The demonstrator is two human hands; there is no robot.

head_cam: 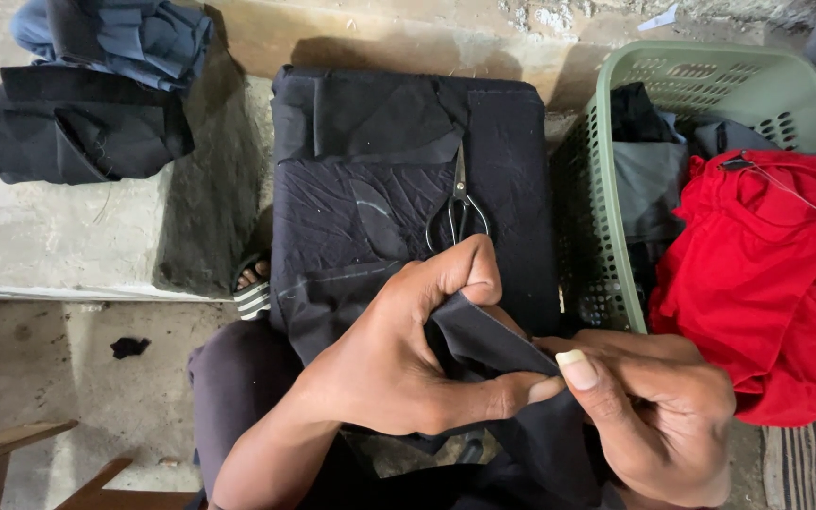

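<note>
Hands: left hand and right hand both pinched a folded strip of matte black cloth.
Nearby: steel scissors; perforated green plastic basket.

The right hand is cut off at the frame's bottom edge, its fingertips buried in folds of black cloth. A red garment runs off the right edge, hiding much of the green basket.
</note>
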